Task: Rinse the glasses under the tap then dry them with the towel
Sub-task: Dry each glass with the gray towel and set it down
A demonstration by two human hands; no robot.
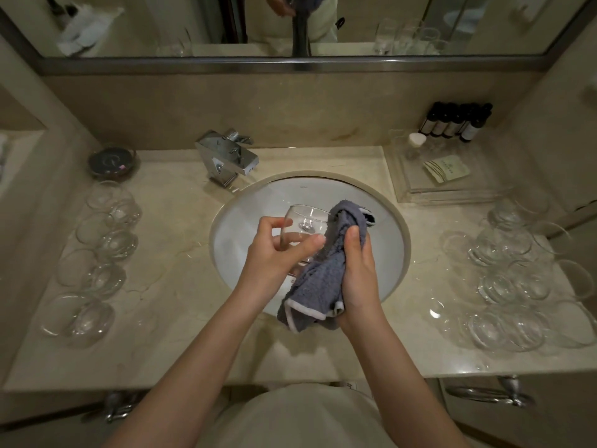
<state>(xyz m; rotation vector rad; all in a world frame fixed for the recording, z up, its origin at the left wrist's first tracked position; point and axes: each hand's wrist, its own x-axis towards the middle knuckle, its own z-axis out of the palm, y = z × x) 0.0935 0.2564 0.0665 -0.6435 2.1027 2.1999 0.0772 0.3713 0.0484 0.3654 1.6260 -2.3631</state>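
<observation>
Marble counter (181,286) runs wall to wall, round white sink (384,250) set in the middle, chrome tap (231,156) at its back left. No water seen running.

Left of the basin: a row of clear glasses (103,240) lying on their sides. Right of the basin: a denser cluster of glasses (517,279), crowded and touching. Which group is done cannot be told from here. Clear tray (452,192) with a sachet at back right, dark bottles (455,122) behind it.

Over the basin, both hands work one glass (307,221). Step in hand, as judged: drying. Left hand (277,250) grips the glass, fingers and thumb curled round the bowl, rim tilted away towards the back of the sink. Right hand (358,263) is clamped on the grey towel (319,279), fingers wrapped round the bunched cloth, its upper end pressed at the rim on the right side; the white-edged tail hangs below the wrists.

The glass: clear, thin-walled, rounded bowl, highlights on the base. Droplets too fine to make out.

Next move likely calls for turning the glass against the cloth with a light grip, since the wall looks thin, then setting it down clear of its neighbours.
</observation>
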